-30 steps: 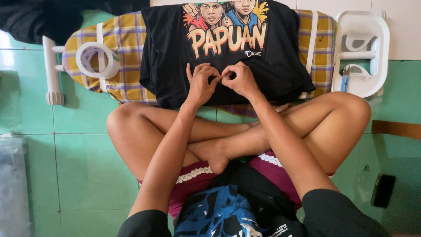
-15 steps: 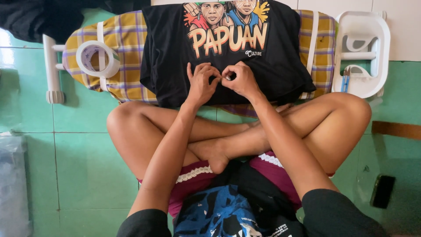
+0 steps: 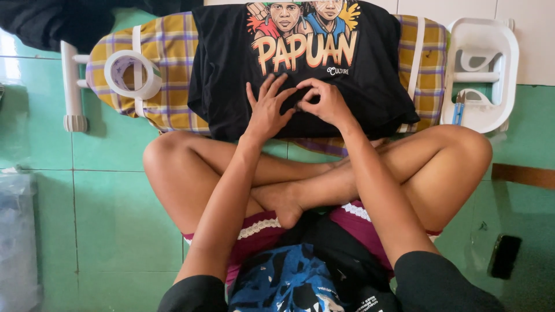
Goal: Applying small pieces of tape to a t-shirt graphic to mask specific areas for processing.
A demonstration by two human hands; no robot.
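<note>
Both hands have barely shifted: left hand [image 3: 267,111] spread flat, right hand [image 3: 328,103] fingers pinching the black shirt [image 3: 358,86]. Pulling the pinch could, I judge, wrinkle it or drag it off the ironing board [image 3: 167,58].

Top edge of the frame is cutting off the black t-shirt [image 3: 300,75], so its collar and the upper part of the print aren't showing. Right hand [image 3: 326,104] is curling its fingertips together on the cloth; whatever it's pinching is too small to tell. Dark cloth [image 3: 63,23] at upper left is running out of frame. Grey bag [image 3: 17,242] at lower left is being cropped by the left edge. Small blue tool [image 3: 458,110] in the white iron rest [image 3: 491,40] is too small to identify.
</note>
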